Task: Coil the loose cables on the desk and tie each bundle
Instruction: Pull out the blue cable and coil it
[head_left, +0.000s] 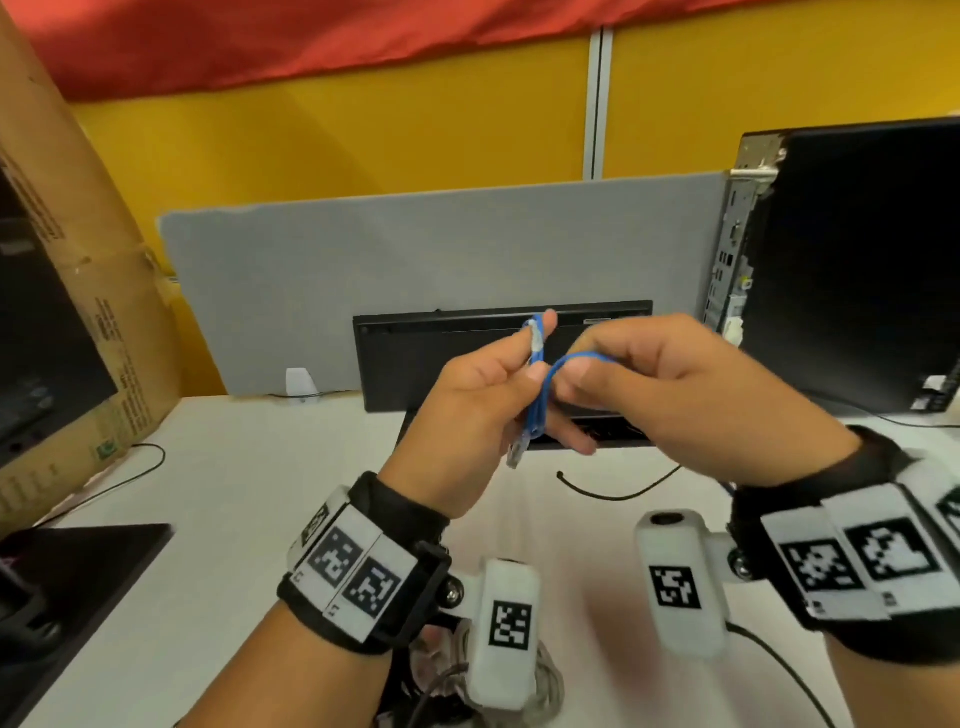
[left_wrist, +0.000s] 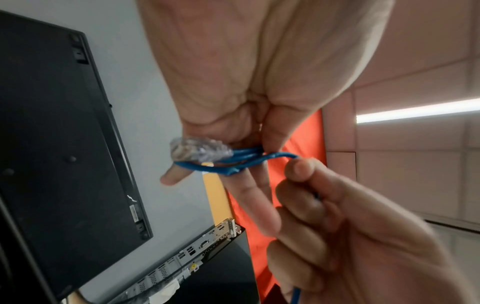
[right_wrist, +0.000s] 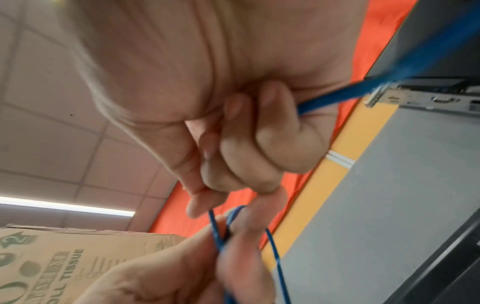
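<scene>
A thin blue network cable (head_left: 535, 400) is folded into a short bundle in the air above the white desk (head_left: 249, 519). My left hand (head_left: 519, 358) pinches the bundle between thumb and fingers, and a clear plug (head_left: 518, 451) dangles below it. My right hand (head_left: 582, 369) pinches a loop of the same cable (head_left: 576, 357) just right of the bundle. In the left wrist view the clear plug (left_wrist: 200, 152) sticks out beside the blue strands (left_wrist: 233, 162). In the right wrist view the curled fingers (right_wrist: 259, 144) grip the cable (right_wrist: 363, 90), which runs off to the upper right.
A black keyboard (head_left: 447, 364) leans on the grey partition (head_left: 415, 249). A computer tower (head_left: 857, 270) stands at right and a cardboard box (head_left: 78, 291) at left. A black cable (head_left: 618, 493) lies on the desk. A grey coiled cable (head_left: 550, 691) sits near the front edge.
</scene>
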